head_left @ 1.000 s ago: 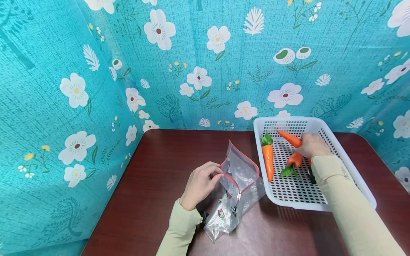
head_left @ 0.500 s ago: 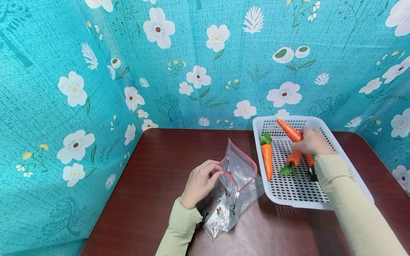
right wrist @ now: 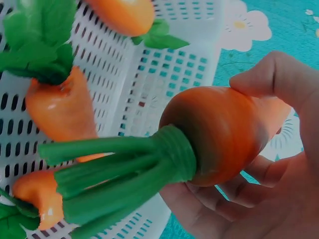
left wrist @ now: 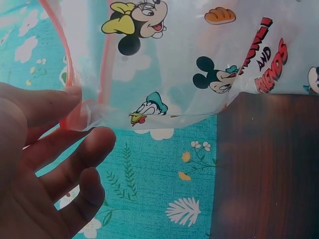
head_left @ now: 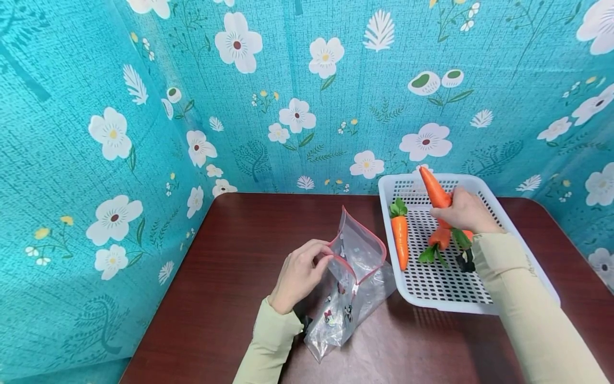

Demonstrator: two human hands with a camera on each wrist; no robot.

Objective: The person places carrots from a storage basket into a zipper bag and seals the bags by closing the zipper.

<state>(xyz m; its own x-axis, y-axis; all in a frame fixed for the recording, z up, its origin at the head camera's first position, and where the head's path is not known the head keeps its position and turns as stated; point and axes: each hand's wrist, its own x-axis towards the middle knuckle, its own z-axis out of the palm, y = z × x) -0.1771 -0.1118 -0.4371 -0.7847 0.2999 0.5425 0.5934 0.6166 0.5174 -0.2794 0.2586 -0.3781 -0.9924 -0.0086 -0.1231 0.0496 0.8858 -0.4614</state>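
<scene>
Toward the far right corner of the surface (head_left: 240,234), my right grip (head_left: 467,213) is curled round a tapered orange carrot with green stalks (head_left: 434,188), over a white perforated plastic basket (head_left: 446,306). Nearer the middle, my left grip (head_left: 298,273) pinches a clear, cartoon-printed plastic bag (head_left: 337,320) by its red mouth. I judge it early: one carrot lifted, none showing in the bag, three leafy orange carrots (head_left: 401,245) left in the basket, though more may be hidden.
</scene>
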